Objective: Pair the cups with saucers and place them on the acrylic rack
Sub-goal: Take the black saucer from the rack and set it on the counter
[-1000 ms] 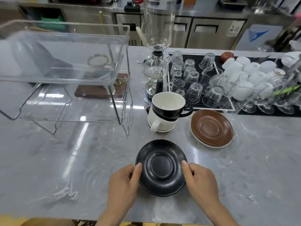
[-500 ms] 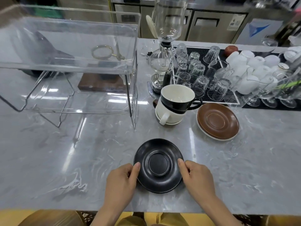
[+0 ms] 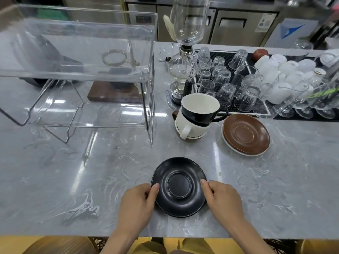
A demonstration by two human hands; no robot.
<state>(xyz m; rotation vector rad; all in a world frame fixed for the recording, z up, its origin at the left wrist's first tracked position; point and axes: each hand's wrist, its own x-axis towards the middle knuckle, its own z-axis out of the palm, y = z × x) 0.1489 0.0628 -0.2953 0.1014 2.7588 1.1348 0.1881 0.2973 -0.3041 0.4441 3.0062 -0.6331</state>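
Note:
A black saucer (image 3: 179,186) lies flat on the grey marble counter close to its front edge. My left hand (image 3: 136,205) grips the saucer's left rim and my right hand (image 3: 224,200) grips its right rim. Farther back, a black cup (image 3: 200,109) with a cream inside is stacked in a cream cup (image 3: 189,128), and a brown handle peeks out behind the stack. To their right a brown saucer (image 3: 245,134) rests on a white one. The clear acrylic rack (image 3: 78,70) stands at the back left, its shelves bare.
A glass siphon coffee maker (image 3: 185,52) stands behind the cups. A black mat (image 3: 227,81) holds several upturned glasses, with white cups (image 3: 280,74) and stemmed glasses farther right. A wooden base (image 3: 113,94) sits behind the rack. Steel cabinets line the back.
The view has tilted down and drawn back a little. Both hands stay on the black saucer's rims, and the saucer sits slightly nearer the counter's front edge.

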